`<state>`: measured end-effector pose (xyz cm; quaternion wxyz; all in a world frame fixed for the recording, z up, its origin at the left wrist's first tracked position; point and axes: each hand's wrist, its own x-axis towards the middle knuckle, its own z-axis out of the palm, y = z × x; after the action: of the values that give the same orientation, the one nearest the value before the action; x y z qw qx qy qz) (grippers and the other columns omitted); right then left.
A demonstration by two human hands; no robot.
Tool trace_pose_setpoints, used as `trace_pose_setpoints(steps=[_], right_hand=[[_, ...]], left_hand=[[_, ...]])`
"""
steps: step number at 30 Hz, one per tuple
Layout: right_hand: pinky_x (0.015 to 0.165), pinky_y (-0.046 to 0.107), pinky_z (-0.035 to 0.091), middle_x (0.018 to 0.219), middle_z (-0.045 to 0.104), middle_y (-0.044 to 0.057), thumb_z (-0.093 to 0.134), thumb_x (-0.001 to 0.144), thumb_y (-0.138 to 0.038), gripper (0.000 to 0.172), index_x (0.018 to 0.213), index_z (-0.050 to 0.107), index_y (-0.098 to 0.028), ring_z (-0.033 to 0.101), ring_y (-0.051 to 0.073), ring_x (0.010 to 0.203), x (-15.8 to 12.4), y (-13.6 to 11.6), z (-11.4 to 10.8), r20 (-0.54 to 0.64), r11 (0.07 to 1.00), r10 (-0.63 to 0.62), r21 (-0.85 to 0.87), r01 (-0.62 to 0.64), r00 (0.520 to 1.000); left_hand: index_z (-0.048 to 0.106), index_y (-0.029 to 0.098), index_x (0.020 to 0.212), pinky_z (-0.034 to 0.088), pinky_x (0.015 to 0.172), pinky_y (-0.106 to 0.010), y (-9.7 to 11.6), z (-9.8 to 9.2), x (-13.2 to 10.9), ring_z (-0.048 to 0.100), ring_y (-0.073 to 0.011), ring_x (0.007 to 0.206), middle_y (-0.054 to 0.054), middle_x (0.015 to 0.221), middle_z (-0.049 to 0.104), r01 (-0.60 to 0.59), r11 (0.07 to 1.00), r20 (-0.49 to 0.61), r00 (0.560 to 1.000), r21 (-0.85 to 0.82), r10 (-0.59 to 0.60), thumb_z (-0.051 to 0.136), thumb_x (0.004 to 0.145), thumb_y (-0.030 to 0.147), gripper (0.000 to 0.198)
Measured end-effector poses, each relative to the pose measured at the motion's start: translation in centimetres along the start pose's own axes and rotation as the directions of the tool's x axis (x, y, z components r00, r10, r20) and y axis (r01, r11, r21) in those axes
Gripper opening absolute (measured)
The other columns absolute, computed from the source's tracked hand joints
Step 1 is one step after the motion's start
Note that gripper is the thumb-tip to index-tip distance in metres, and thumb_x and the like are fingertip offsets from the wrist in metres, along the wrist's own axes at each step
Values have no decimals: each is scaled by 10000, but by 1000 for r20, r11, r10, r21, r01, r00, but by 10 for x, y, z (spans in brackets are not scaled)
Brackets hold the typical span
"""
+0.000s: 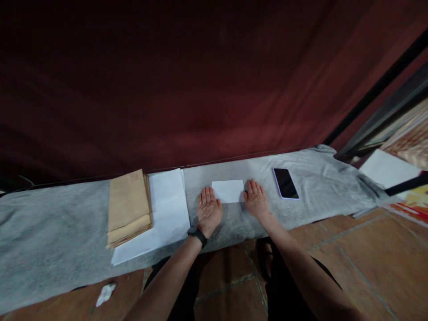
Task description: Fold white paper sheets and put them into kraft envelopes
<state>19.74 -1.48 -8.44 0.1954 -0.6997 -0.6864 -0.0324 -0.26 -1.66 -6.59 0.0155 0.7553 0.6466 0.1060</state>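
Observation:
A small white rectangle of paper (228, 191), perhaps folded, lies flat on the grey cloth between my two hands. My left hand (209, 213) rests palm up at the paper's left side, fingers stretched out, with nothing in it. At the right end of the paper is my right hand (256, 199), its fingers straight and its thumb at the paper's edge. It holds nothing. Left of my left hand, a stack of brown envelopes (129, 203) lies partly over larger white sheets (170, 205).
A phone with a purple case (286, 183) lies right of my right hand. The grey cloth (50, 232) covers a long narrow surface against a dark red curtain (200, 89). A crumpled white tissue (106, 294) is on the tiled floor (354, 263).

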Motion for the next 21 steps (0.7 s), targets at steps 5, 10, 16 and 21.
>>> trace_pose_setpoints(steps=[5,10,16,21], right_hand=[[1188,454,285,1588,360,120,272,1043,-343,532,1520,388,-140,326,233,1475,11,-36,-1,62,971,-184,166,172,981],[1196,461,259,1566,395,144,287,1052,-320,510,1502,412,-116,318,231,1477,13,-47,10,132,966,-236,136,219,963],[1175,486,267,1574,375,154,338,1042,-364,538,1519,384,-119,360,285,1451,11,-29,19,68,987,-162,17,161,984],[1176,475,265,1577,364,166,292,1047,-400,581,1530,353,-82,372,299,1442,11,-13,23,43,991,-129,-40,131,991]], left_hand=[[249,100,1567,221,1235,-448,17,2,8,190,-237,1522,-120,1628,271,-166,984,-41,986,-70,164,301,974,219,607],[302,39,1539,206,1241,-428,16,11,15,209,-237,1517,-157,1610,302,-170,985,44,984,-38,171,260,999,252,581],[291,24,1540,190,1242,-432,8,15,11,195,-258,1521,-171,1618,271,-58,998,18,998,2,58,309,999,308,611],[293,33,1542,184,1242,-430,1,14,10,192,-257,1522,-160,1620,275,-35,999,30,999,-8,35,313,993,304,613]])
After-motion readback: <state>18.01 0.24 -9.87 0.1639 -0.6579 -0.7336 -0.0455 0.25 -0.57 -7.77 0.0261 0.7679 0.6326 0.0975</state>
